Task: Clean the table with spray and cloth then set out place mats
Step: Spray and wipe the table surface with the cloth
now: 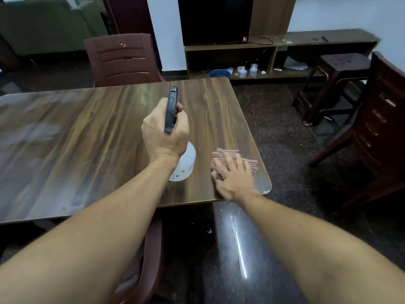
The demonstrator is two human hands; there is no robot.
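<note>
Now I have my left hand [165,130] wrapped round the spray bottle [186,163], fingers curled on its neck, nozzle pointing across the tabletop [87,128], likely to wet it. My right hand [234,176] lies with fingers spread flat on the cloth [228,153] by the near right corner, ready to wipe. No place mats show.

Our 2 bare forearms reach forward side by side. Left hand [165,130] is up, knuckles high, fingers curled round the dark trigger head of a white plastic spray bottle [187,161]. Right hand [234,176] sits lower, palm down, fingers spread flat on a pink woven cloth [225,154].
</note>
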